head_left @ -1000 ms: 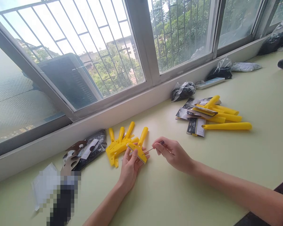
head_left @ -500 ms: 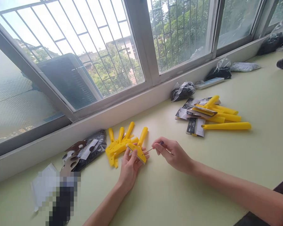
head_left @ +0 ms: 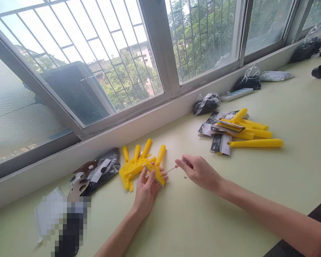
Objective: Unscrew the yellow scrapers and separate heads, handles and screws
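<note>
My left hand [head_left: 146, 191] is closed around the head of a yellow scraper [head_left: 161, 155], whose handle points up and away from me. In my right hand [head_left: 200, 173] is a thin screwdriver [head_left: 172, 169], its shaft aimed left at the scraper head. Whether its tip touches the scraper I cannot tell. The fingers cover most of the screwdriver's handle. On the table below my right fingers lies a small metal screw [head_left: 185, 177]. Just left of the held scraper is a pile of several yellow scrapers [head_left: 133, 167].
More yellow scrapers [head_left: 255, 143] with card sleeves lie in a heap at the right. Plastic bags [head_left: 206, 104] and a pale flat case [head_left: 237, 94] line the windowsill. Cut card pieces [head_left: 100, 170] on a black bag [head_left: 111, 164] lie at the left.
My right hand has shifted its grip, its fingers now curled further over the screwdriver's handle. The small screw now shows on the table. My left hand holds the scraper nearly still.
</note>
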